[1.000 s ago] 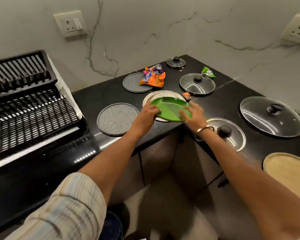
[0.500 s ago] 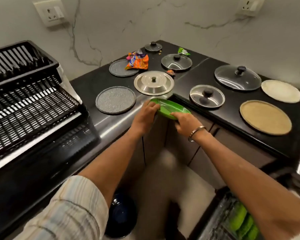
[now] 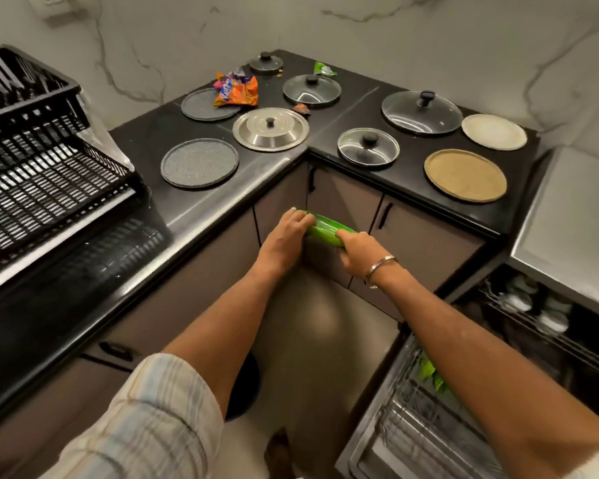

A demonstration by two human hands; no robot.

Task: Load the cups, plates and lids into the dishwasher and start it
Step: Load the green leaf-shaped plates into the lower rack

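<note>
Green plate held in mid-air between both hands, in front of the brown corner cabinets and below the counter edge, tilted so mostly its rim and underside show. Left hand curled over the plate's left rim, fingers on top; right hand clamped on the right rim, a metal bangle on its wrist. Nearest of all, a striped sleeve at lower left and bare forearms reaching forward. At lower right, open dishwasher with wire racks, something green already in the lower rack, pale cups in the upper one, blurred. Beige floor tile below the plate. Farther out, glossy black L-shaped counter wrapping the corner. On the left, black dish rack. On the near counter, grey plate, steel lid, small glass lid, tan plate. Behind those, second grey plate partly under an orange snack packet, medium glass lid, large glass lid, white plate. In the far corner, a small dark lid and a green wrapper. Beyond, white marble-veined wall with a socket at upper left.
</note>
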